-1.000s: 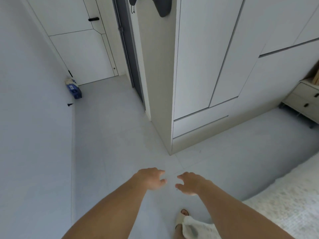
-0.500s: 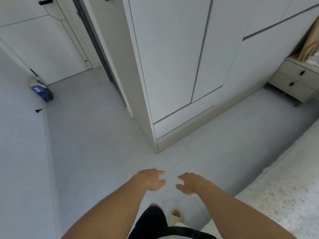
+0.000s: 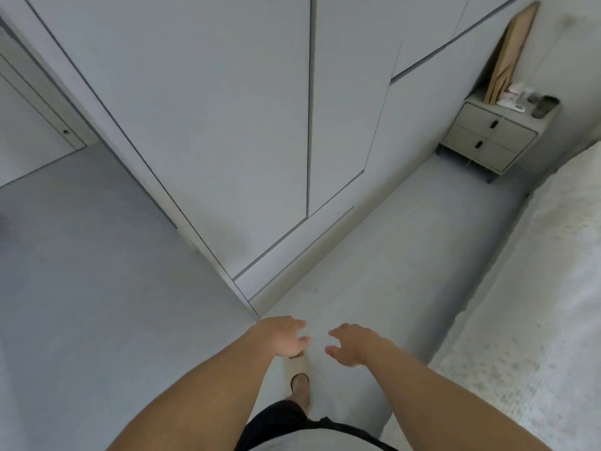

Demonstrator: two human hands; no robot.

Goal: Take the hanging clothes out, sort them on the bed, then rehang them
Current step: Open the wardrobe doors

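Head view: pale floor (image 3: pixel 97 288) between closed wardrobe (image 3: pixel 211 109) and bed (image 3: pixel 536 304) edge; left hand (image 3: pixel 281 336) and right hand (image 3: pixel 353 348) loose, empty.

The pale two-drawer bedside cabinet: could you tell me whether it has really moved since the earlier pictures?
No. The pale two-drawer bedside cabinet stays tucked against the white built-in wardrobe by the bed; only the head camera has turned rightward, shifting both together.

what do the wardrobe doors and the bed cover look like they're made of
The wardrobe doors look like painted or laminated board with a smooth matte pale grey finish: flat, no grain, thin dark gaps between panels. The bed cover looks like soft woven or knitted fabric, whitish, with a fine nubby, speckled texture; the exact fibre cannot be told.
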